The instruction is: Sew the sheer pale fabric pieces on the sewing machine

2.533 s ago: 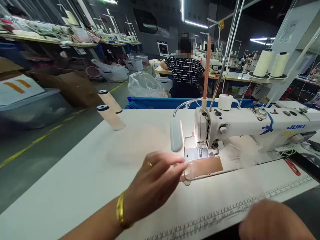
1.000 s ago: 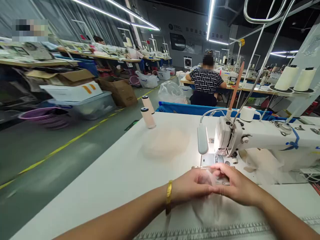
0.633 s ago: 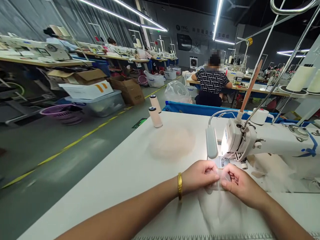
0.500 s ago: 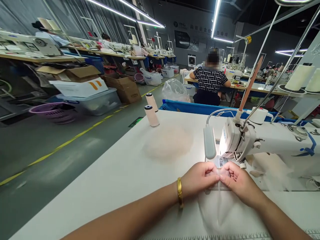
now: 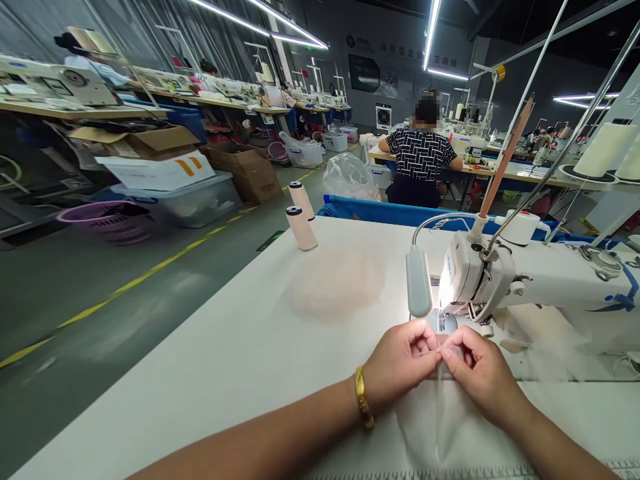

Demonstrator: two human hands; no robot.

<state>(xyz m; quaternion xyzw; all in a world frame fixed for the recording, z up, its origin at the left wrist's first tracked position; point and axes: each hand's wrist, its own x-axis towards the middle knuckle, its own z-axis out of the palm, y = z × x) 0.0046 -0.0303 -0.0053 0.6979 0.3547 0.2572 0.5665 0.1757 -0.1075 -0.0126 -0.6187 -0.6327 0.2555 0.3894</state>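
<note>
Just in front of the sewing machine (image 5: 480, 273), my left hand (image 5: 403, 363) and my right hand (image 5: 483, 370) meet, thumbs and fingers pinched together. Between them they hold the edge of a thin, sheer white fabric (image 5: 435, 427), which hangs down toward the table's front edge. Both hands are closed on it, fingertips touching or nearly so. Right behind the fingers are the lit needle plate and presser foot (image 5: 443, 323). Left of the needle hangs a small grey lamp (image 5: 419, 281). A gold bangle circles my left wrist.
On the white table (image 5: 240, 360) lie a pale sheer fabric piece (image 5: 337, 283) and two thread cones (image 5: 301, 229). More sheer fabric (image 5: 540, 330) is under the machine arm. A ruler strip (image 5: 480, 472) runs along the front edge. Ahead, a person (image 5: 423, 157) sits at another machine.
My hands have drawn slightly back from the presser foot, and the fingertips are pinched closer together on the fabric edge. My left wrist has turned a little.
</note>
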